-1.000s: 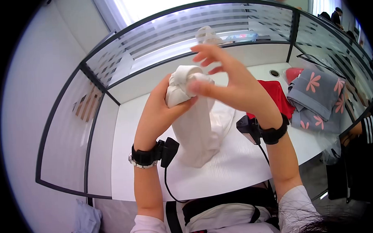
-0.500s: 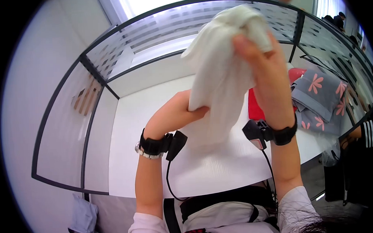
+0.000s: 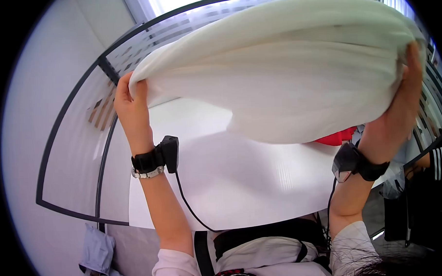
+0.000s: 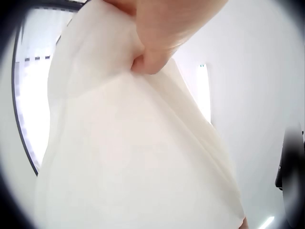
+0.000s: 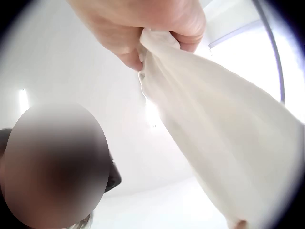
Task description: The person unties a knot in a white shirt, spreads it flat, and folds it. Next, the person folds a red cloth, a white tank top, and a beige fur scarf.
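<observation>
A white cloth (image 3: 277, 73) is spread wide in the air above the table, bulging between both raised hands. The left hand (image 3: 132, 104) pinches its left end between thumb and fingers; in the left wrist view that hand (image 4: 164, 28) grips the cloth (image 4: 128, 143) near the top. At the cloth's right end the right hand (image 3: 400, 102) holds on, blurred in the head view. The right wrist view shows the right hand (image 5: 147, 24) with gathered cloth (image 5: 209, 114) between its fingers.
Below the cloth lies the white table (image 3: 222, 186), with a framed partition (image 3: 59, 119) around it. A piece of red fabric (image 3: 335, 137) shows under the cloth's right part. Grey garments (image 3: 97, 249) hang at the lower left.
The cloth, bunched upright between the hands a second ago, was lifted and is now stretched sideways. The left hand moved left and up, the right hand far right; the right hand took hold of the cloth.
</observation>
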A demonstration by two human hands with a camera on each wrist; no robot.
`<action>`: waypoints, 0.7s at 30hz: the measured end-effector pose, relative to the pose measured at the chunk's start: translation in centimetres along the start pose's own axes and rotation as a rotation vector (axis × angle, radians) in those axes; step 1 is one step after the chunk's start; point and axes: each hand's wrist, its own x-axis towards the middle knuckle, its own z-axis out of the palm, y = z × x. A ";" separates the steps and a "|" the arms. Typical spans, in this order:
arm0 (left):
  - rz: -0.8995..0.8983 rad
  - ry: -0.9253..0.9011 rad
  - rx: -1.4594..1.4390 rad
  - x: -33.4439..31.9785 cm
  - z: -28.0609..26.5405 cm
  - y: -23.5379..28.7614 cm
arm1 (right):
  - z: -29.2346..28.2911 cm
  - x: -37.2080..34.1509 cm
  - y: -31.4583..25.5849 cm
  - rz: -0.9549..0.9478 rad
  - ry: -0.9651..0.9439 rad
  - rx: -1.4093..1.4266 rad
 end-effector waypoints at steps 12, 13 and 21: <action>-0.245 -0.343 -0.769 0.1 -4.2 -1.1 | -1.3 3.4 7.1 0.306 -0.250 -0.147; -0.244 -0.303 -0.646 0.1 -3.5 -0.7 | -1.9 3.7 7.6 0.370 -0.251 -0.128; -0.234 -0.337 -0.221 -0.2 -1.4 0.5 | -2.0 3.0 9.1 0.565 -0.400 -0.306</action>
